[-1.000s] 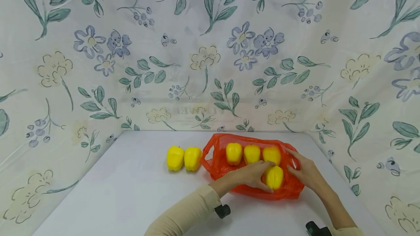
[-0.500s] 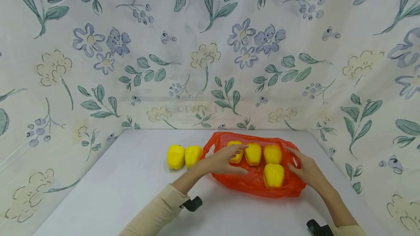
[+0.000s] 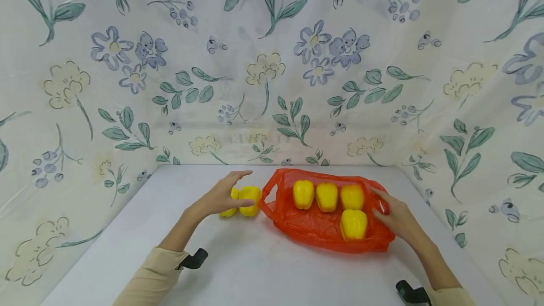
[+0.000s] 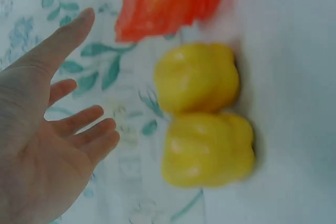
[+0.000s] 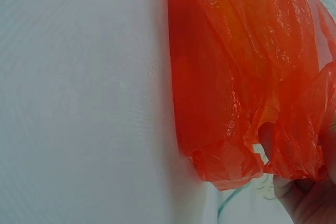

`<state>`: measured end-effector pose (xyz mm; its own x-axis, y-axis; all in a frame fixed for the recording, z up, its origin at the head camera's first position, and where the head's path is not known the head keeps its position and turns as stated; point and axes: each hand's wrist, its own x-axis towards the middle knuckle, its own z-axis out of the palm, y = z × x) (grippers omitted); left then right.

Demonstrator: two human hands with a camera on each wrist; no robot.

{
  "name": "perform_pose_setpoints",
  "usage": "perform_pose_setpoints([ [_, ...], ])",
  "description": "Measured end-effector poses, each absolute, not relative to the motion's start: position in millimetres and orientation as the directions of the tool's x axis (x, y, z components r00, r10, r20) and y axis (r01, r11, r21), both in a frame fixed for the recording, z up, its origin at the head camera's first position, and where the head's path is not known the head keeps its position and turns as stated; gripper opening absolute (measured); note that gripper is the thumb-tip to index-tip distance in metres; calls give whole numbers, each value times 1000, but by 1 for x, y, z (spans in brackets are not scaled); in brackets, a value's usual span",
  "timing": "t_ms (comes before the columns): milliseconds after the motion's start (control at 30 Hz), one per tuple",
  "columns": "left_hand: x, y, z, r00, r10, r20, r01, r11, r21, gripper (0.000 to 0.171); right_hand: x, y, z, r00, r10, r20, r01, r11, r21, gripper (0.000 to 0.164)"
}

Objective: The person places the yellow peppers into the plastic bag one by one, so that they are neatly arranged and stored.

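My left hand (image 3: 218, 197) reaches over two yellow bell peppers at the left, thumb and fingers spread wide with nothing between them. One bell pepper (image 3: 250, 198) shows beside the thumb; the other bell pepper (image 3: 228, 212) is partly hidden behind the hand. In the left wrist view both stand side by side, apart from the palm (image 4: 42, 150). My right hand (image 3: 398, 216) grips the right handle of a red plastic bag (image 3: 303, 228); in the right wrist view the thumb pokes through the film (image 5: 210, 93). Inside the open bag sit several more yellow bell peppers (image 3: 354, 224).
A white table (image 3: 263, 273) carries everything. Behind and around it hangs a floral curtain (image 3: 263, 93). The bag's loose left handle (image 3: 271, 195) lies right beside the nearer loose pepper. Black wrist cameras (image 3: 194, 259) protrude below both hands.
My left hand has let go of the front pepper in the bag, risen over the bag and moved left to the two loose peppers. The right hand keeps its hold on the bag.
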<state>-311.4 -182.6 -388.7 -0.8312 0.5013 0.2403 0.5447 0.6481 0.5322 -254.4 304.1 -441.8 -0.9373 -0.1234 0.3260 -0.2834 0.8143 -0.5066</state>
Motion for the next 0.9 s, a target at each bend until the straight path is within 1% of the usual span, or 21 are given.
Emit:
perform_pose_setpoints([
  [167,-319,-217,-402,-868,437,236,494,712,499,90,-257,305,-440,-933,-130,335,-293,815,-500,62],
  [400,-326,-242,-421,-905,410,113,407,759,508,101,-257,305,-439,-940,-121,318,-277,815,-509,63],
  [533,-329,-246,-427,-908,409,90,396,770,500,104,-255,304,-441,-943,-114,312,-269,814,-515,62],
  [733,-331,-244,-425,-907,415,75,390,759,521,103,-254,306,-441,-946,-107,307,-263,808,-527,63],
  [900,-334,-244,-430,-912,404,71,380,769,513,95,-255,305,-440,-951,-100,294,-249,811,-530,63],
])
